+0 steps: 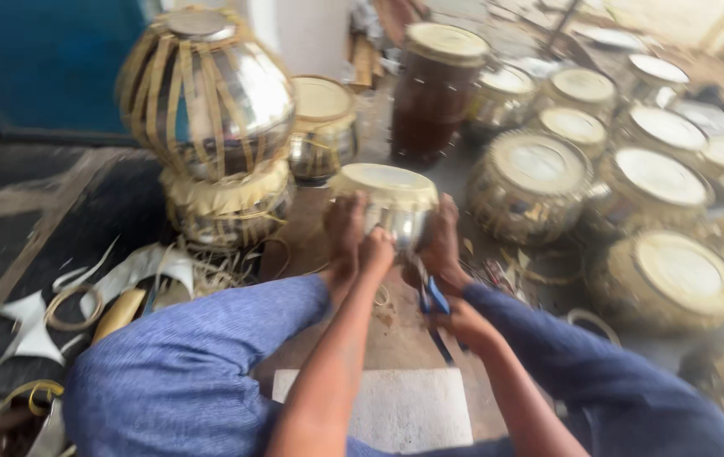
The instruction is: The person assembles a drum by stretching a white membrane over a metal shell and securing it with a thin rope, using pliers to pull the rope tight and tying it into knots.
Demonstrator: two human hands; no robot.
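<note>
- Sitting on the floor between the person's two feet is a small metal drum (389, 203), its pale skin head up.
- The left hand (374, 252) is closed into a fist against the drum's near side; what it pinches is blurred.
- The right hand (462, 323), below the drum, is curled around blue-handled pliers (435, 298).
- A stacked pair of strapped drums (210, 127) stands left of the small drum.

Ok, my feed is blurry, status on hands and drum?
Left hand on small shiny metal drum. Right hand gripping blue-handled tool. Feet brace drum.
</note>
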